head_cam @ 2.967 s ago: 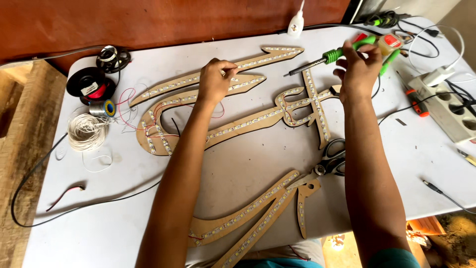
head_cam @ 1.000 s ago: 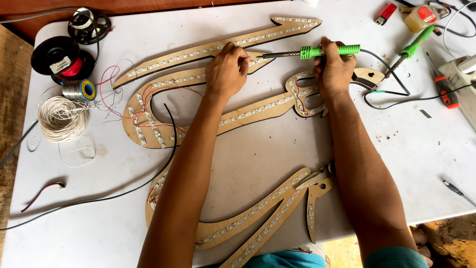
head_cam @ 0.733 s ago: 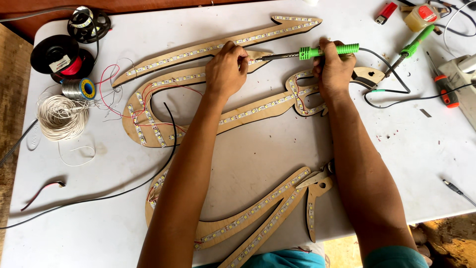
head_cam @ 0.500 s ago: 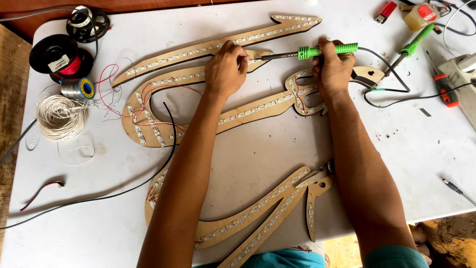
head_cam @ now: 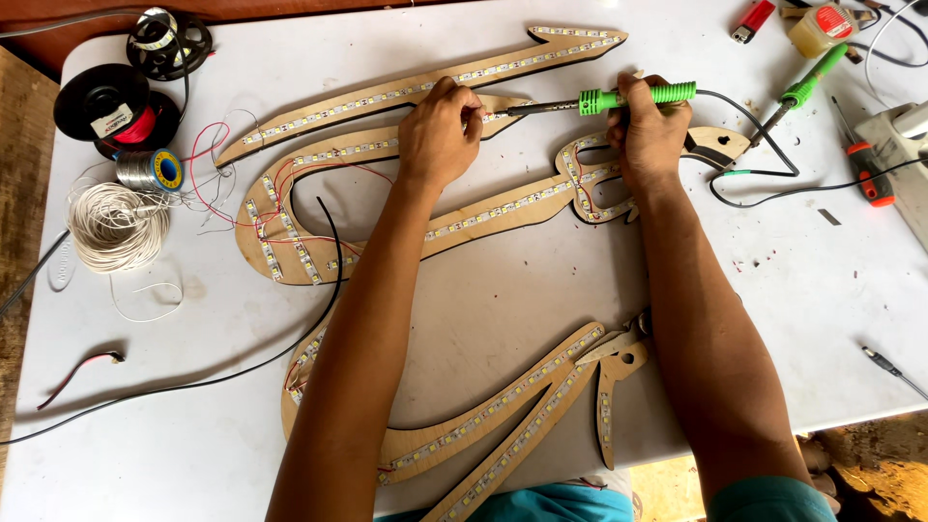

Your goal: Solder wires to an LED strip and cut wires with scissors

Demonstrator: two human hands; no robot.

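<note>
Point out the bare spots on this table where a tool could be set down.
Bare table lies right of the right hand's forearm, below the cables. Another patch sits lower left, under the white wire coil. The top corners are crowded: spools at left, a second soldering iron and lighter at right.
</note>
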